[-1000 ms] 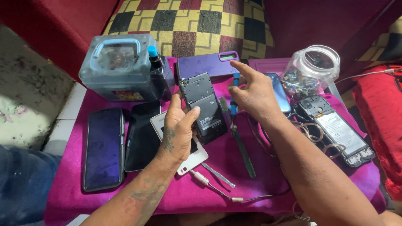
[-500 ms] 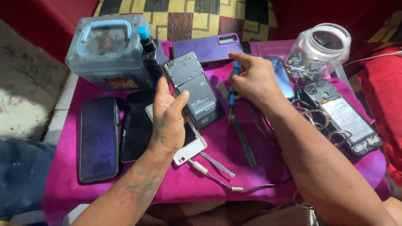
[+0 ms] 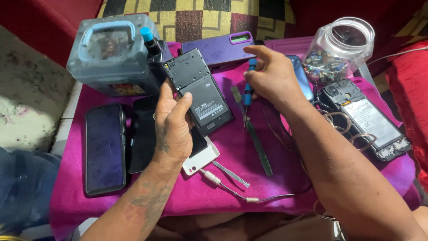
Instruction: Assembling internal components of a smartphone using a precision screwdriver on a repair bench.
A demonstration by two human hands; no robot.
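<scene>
While the left hand (image 3: 171,127) props the opened black phone (image 3: 199,91) face-down for access, the right hand (image 3: 274,76) pinches a blue-handled screwdriver (image 3: 248,91), tip seemingly beside it.

Magenta cloth (image 3: 276,187): black phone (image 3: 104,147) lower left, grey box (image 3: 111,53) upper left, clear jar (image 3: 341,49) upper right, tweezers (image 3: 231,174) centre-bottom.

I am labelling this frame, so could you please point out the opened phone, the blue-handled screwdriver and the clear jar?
opened phone (image 3: 206,99), head view, on its exposed black battery.
blue-handled screwdriver (image 3: 248,93), head view, on the handle below the fingers.
clear jar (image 3: 352,36), head view, on its open rim.
</scene>
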